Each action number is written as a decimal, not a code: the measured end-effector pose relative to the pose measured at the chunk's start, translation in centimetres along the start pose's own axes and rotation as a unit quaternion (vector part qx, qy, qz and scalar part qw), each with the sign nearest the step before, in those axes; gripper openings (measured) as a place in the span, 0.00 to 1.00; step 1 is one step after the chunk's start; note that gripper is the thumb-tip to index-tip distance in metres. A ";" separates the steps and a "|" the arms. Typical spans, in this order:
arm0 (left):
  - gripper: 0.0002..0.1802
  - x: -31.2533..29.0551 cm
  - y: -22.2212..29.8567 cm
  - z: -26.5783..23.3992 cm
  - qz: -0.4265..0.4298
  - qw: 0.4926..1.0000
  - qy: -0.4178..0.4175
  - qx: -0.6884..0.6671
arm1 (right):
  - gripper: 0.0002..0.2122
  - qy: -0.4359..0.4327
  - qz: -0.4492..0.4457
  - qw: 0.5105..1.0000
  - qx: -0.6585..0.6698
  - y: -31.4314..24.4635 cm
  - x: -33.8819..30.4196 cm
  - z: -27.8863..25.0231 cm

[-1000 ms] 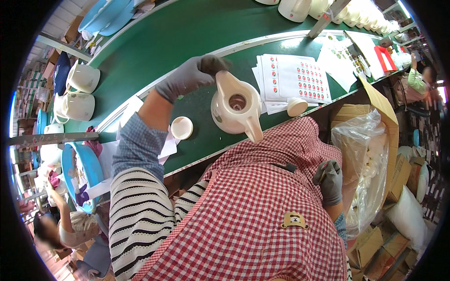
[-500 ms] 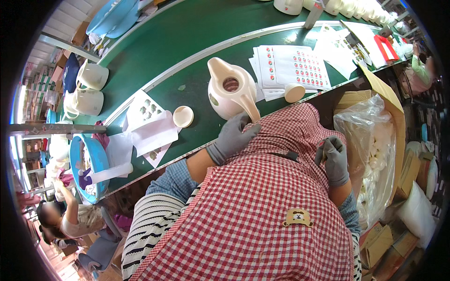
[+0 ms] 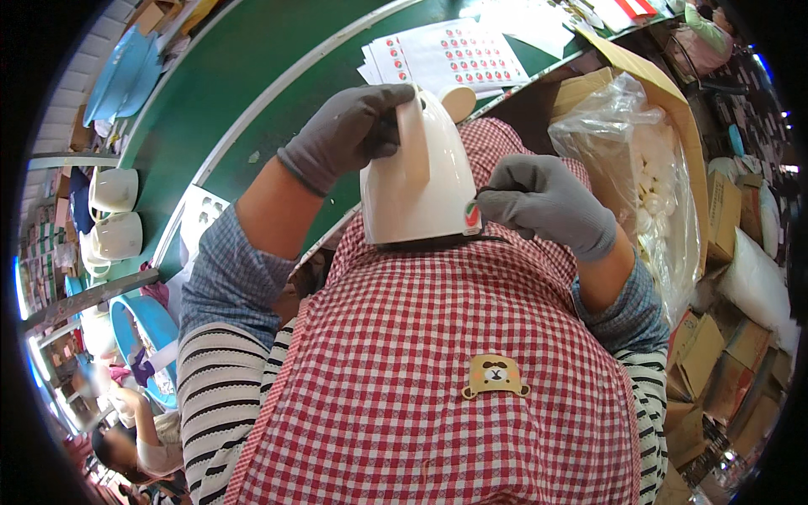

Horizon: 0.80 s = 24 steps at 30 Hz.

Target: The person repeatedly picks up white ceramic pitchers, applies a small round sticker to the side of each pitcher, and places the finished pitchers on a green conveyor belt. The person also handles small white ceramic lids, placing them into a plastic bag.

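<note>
A cream-white jug [image 3: 414, 198] is tipped in front of my apron, its base toward me and its handle facing up. My gloved left hand [image 3: 349, 135] is closed round the top end of the handle. A small red and green round sticker [image 3: 472, 214] sits on the jug's side near its base edge. Beside that sticker, my gloved right hand [image 3: 551, 206] has its fingers pinched together at the jug's edge; what they hold, if anything, is hidden. Behind the jug, a round cream lid [image 3: 457, 103] rests at the table's edge.
Sheets of red and green stickers [image 3: 438, 55] lie on the green table [image 3: 278, 135]. On my right stands an open cardboard box [image 3: 690, 160] lined with clear plastic [image 3: 602, 126]. White jugs [image 3: 116, 236] and a blue basin [image 3: 139, 324] are at the left, near another person [image 3: 156, 446].
The jug has gone from standing on the table to being held tipped before my apron. My left hand has taken its handle, and my right hand has come up to its base.
</note>
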<state>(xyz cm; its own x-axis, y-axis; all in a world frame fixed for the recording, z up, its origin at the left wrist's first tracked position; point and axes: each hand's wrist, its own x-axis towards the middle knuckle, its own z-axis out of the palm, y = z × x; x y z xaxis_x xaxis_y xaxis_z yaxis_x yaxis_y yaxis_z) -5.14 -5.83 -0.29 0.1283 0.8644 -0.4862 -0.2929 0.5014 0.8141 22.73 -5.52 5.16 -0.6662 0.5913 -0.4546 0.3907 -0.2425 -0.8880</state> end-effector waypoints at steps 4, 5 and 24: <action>0.19 0.5 -1.0 1.2 0.051 0.998 -0.027 -0.024 | 0.15 0.002 0.071 0.995 -0.074 0.2 0.8 0.0; 0.19 0.7 -1.1 1.3 0.037 0.999 -0.025 -0.024 | 0.16 0.001 0.080 0.994 -0.076 0.1 1.1 0.1; 0.18 1.1 -0.6 1.7 -0.013 1.000 -0.005 0.005 | 0.15 0.045 0.044 0.941 -0.331 -1.6 3.6 2.2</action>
<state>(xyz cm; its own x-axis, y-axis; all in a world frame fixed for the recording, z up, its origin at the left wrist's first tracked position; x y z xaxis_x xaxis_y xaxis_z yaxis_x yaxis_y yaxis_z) -3.22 -5.11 -0.73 0.1458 0.8514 -0.5039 -0.2795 0.5240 0.8045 18.27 -4.70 4.76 -0.5672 0.6616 -0.4904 0.7725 0.2211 -0.5953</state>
